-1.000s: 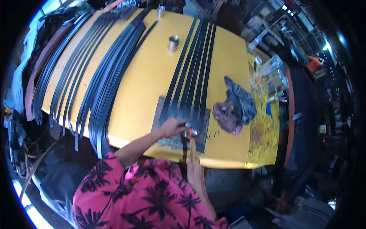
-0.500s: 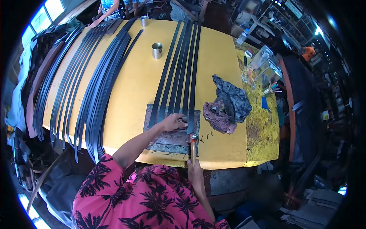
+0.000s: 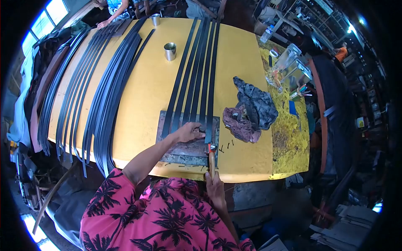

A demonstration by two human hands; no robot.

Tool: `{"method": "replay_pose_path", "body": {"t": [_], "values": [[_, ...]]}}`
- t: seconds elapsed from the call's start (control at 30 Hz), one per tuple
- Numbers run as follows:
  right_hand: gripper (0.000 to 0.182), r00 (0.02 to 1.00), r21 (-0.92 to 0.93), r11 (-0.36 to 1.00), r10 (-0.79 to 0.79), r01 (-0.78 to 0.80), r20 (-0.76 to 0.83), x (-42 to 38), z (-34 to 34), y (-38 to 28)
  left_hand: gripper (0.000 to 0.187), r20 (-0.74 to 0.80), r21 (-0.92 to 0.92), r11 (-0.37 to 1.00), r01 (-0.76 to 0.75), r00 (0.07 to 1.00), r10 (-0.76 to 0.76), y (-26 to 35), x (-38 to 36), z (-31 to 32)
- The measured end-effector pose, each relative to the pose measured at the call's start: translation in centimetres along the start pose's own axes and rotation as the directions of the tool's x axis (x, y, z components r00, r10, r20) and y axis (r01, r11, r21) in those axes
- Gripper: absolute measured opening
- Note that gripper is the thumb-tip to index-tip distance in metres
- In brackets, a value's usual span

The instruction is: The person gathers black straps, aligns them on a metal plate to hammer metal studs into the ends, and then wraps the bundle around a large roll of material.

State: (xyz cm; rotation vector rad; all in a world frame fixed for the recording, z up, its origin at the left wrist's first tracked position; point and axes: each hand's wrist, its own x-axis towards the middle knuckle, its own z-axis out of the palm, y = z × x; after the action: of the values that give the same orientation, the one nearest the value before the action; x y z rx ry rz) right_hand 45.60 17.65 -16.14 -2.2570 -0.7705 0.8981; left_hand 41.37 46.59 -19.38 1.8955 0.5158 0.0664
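Several long black strips [image 3: 196, 71] run down the yellow table [image 3: 146, 83] onto a dark flat slab [image 3: 188, 148] near its front edge. My left hand [image 3: 190, 131] rests over the slab with fingers bent together at the strip ends; what they pinch is too small to make out. In my right hand [image 3: 215, 188] is the wooden handle of a hammer [image 3: 212, 157]. Its metal head lies at the slab's right side, just below the end of the rightmost strip. Small dark pieces [image 3: 228, 145] lie right of the slab.
Crumpled dark and purplish cloths [image 3: 255, 108] lie to the right. Metal cups [image 3: 170, 51] stand farther back. Bundles of black strips [image 3: 113, 96] cover the left side. Jars and pens [image 3: 299, 92] stand on the stained right edge. Another person's hand [image 3: 102, 24] touches strips at the back left.
The view has shifted slightly. My left hand and the hammer in my right hand stay in nearly the same places on the slab.
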Motion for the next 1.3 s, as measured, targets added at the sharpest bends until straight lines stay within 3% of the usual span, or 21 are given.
{"method": "replay_pose_path", "body": {"t": [0.23,0.47,0.67,0.83,1.3], "values": [[0.046,1.0,0.012,1.0,0.013,-0.013,0.024,-0.2,-0.3,-0.6,0.042,-0.006,0.098,0.995,-0.031,0.999,0.032,-0.1,0.1,0.0],[0.049,0.998,-0.014,0.999,0.044,-0.044,0.033,-0.2,-0.5,-1.3,0.045,-0.05,0.032,0.996,-0.084,0.995,0.086,-0.2,-0.4,0.3],[0.049,0.996,-0.006,0.997,0.079,-0.079,0.037,-0.4,-0.6,-1.9,0.046,-0.009,-0.008,1.0,-0.013,1.0,0.013,-0.1,-0.2,0.1],[0.048,0.999,-0.025,0.999,0.036,-0.036,0.018,-0.1,-0.1,-1.0,0.037,-0.005,-0.012,1.0,-0.025,1.0,0.025,-0.2,0.0,0.1],[0.045,1.0,-0.011,1.0,0.008,-0.008,0.011,0.1,0.0,-0.2,0.036,-0.019,-0.021,0.999,-0.043,0.999,0.043,-0.1,-0.1,0.0]]}}
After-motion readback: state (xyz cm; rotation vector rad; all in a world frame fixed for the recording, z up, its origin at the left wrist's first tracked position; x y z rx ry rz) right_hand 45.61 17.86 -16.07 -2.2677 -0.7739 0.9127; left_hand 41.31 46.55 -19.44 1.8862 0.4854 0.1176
